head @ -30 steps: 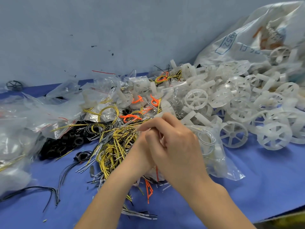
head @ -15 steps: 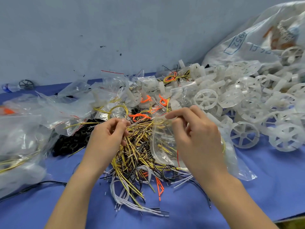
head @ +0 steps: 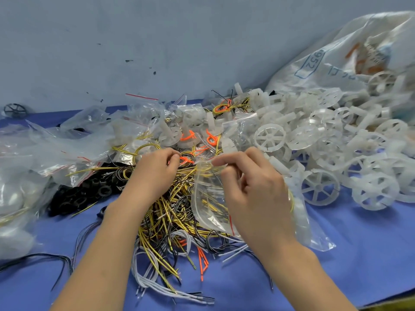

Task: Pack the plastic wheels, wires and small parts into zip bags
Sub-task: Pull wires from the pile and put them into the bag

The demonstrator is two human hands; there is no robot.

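Observation:
A tangle of yellow, black, white and orange wires lies mid-table on the blue cloth. My right hand pinches the top edge of a clear zip bag, which hangs over the wires. My left hand sits on the wire pile with its fingertips pinched on a small orange wire. A heap of white plastic wheels spreads to the right. Small black ring parts lie to the left.
Clear zip bags, some filled, pile up on the left. A large white sack leans on the wall at the back right. One dark wheel sits at the far left by the wall. Bare blue cloth lies front right.
My hands were together over the wires; they have parted. The left hand moved to the wire pile and reached up to an orange wire, while the right keeps hold of the bag.

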